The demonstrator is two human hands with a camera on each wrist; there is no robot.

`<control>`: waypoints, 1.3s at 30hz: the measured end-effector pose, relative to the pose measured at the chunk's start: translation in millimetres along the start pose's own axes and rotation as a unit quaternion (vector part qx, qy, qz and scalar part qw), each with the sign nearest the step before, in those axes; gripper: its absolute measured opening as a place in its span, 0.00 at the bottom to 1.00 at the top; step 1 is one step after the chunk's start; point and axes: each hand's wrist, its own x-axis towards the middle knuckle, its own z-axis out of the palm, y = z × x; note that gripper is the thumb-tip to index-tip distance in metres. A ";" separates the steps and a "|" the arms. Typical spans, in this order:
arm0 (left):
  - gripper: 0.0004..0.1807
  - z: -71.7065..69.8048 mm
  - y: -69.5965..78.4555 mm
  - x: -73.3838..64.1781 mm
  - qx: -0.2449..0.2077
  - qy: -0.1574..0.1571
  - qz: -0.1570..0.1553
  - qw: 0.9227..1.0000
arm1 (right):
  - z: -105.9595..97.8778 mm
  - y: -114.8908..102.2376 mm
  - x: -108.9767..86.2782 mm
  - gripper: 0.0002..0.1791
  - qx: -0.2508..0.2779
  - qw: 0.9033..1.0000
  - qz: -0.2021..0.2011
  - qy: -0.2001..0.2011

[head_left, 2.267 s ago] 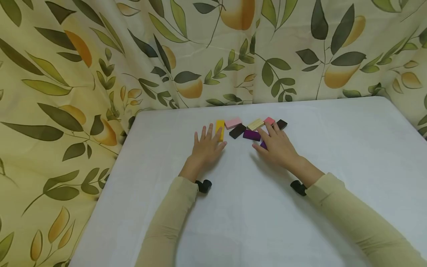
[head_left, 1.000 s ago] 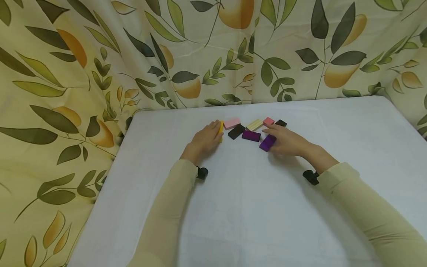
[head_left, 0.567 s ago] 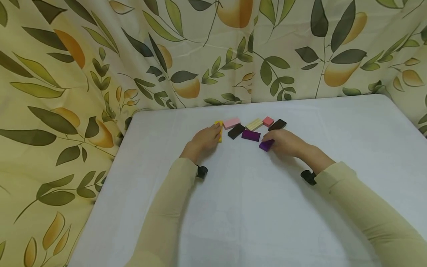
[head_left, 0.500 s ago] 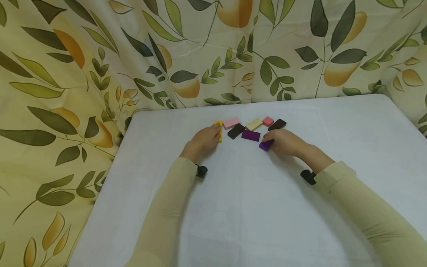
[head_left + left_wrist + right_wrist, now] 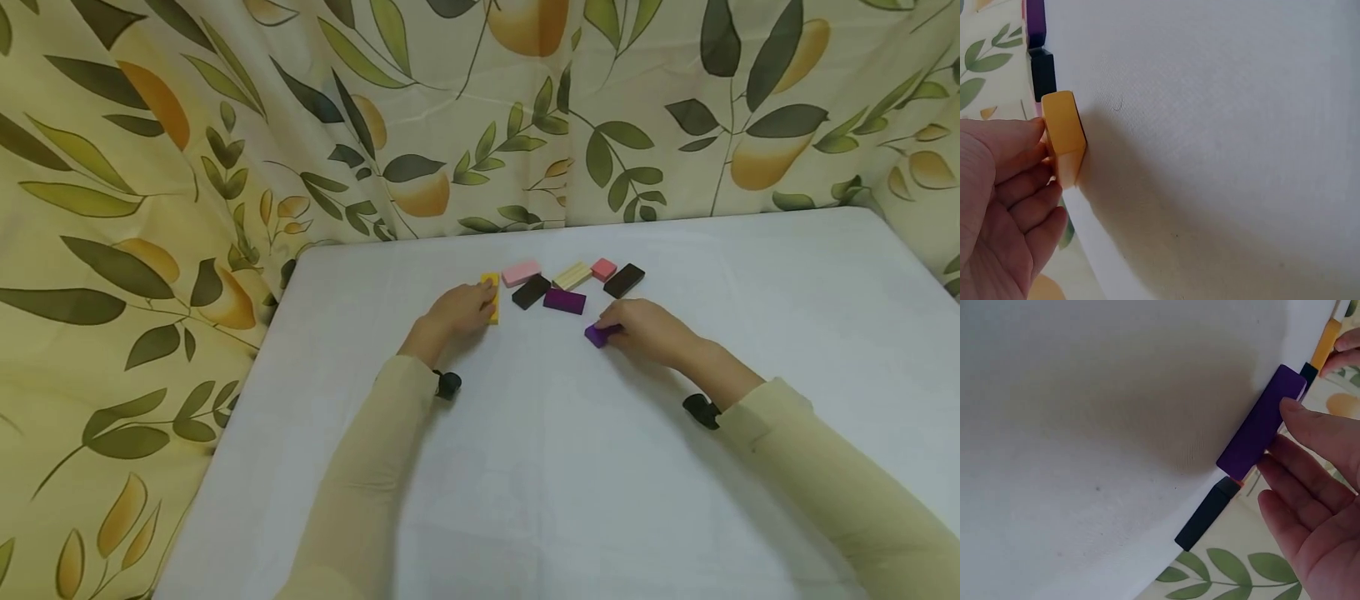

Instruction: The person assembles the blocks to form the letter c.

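In the head view my left hand (image 5: 461,308) pinches a yellow block (image 5: 491,310) at the left end of a loose group of small coloured blocks. The left wrist view has the thumb and fingertips on one side of that yellow block (image 5: 1065,125), its end face toward the camera. My right hand (image 5: 645,329) holds a purple block (image 5: 597,335) at the group's near right. Thumb and fingers grip its edges in the right wrist view, where the purple block (image 5: 1263,425) lies slanted. A darker purple block (image 5: 565,301) lies between the two hands.
Behind lie a pink block (image 5: 521,273), a dark block (image 5: 532,292), a ridged cream block (image 5: 572,277), a small coral block (image 5: 603,269) and another dark block (image 5: 624,281). A white-covered table (image 5: 525,467) bears them, with a leaf-patterned curtain (image 5: 480,125) along its far edge.
Both hands were spread over the blocks; the left now pinches the yellow block and the right the purple one. The right hand and its block have shifted slightly toward me, away from the dark block.
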 end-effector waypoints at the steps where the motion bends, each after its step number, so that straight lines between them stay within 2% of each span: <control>1: 0.20 -0.4 0.2 -0.9 -0.002 -0.001 0.000 1.000 | 0.4 -0.7 -1.3 0.11 -0.001 1.000 -0.001 0.001; 8: 0.24 3.2 0.3 -9.5 -0.015 -0.006 -0.006 1.000 | 4.6 -6.6 -10.8 0.11 -0.006 1.000 0.000 0.006; 15: 0.19 5.7 7.0 -20.9 -0.025 0.011 0.017 0.999 | 8.6 -17.3 -19.8 0.11 -0.017 1.000 0.000 0.007; 20: 0.21 13.4 10.3 -27.5 -0.027 0.019 0.018 0.999 | 14.8 -22.5 -26.6 0.11 -0.031 0.999 -0.005 0.020; 25: 0.17 14.9 15.0 -33.0 -0.024 0.033 0.028 0.999 | 16.8 -27.0 -29.6 0.12 -0.027 0.999 -0.005 0.025; 32: 0.21 16.8 24.3 -43.1 -0.018 0.027 0.029 0.999 | 19.0 -35.0 -34.4 0.12 -0.020 0.999 -0.011 0.025; 39: 0.21 20.1 28.8 -48.9 -0.010 0.028 0.041 0.999 | 20.4 -43.2 -39.3 0.13 -0.015 1.000 -0.005 0.019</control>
